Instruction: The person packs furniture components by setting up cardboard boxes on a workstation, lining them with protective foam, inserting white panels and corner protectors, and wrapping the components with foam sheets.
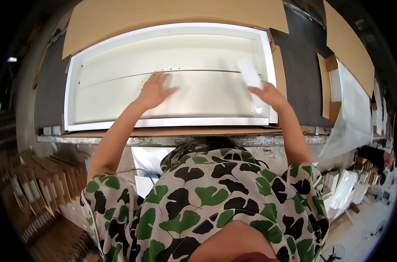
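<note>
A shallow white frame (pixel 172 123) lies in an opened cardboard box, with cream panels (pixel 198 52) inside it. A thin dark seam and several small holes run across those panels. Near the seam, my left hand (pixel 153 91) rests on or just over the panels, fingers spread and holding nothing. My right hand (pixel 270 95) grips a white strip (pixel 249 73), perhaps foam, at the right end of the frame. The strip is slightly blurred and tilts away to the upper left; its lower part shows beside my fingers.
Cardboard flaps (pixel 176 12) fold out behind the frame. The box sits on a dark surface (pixel 299 74) with a worn metal edge (pixel 163 141) near my body. To the right stands another carton (pixel 327 87) with clear plastic film (pixel 353 109). Panels (pixel 50 187) are stacked at lower left.
</note>
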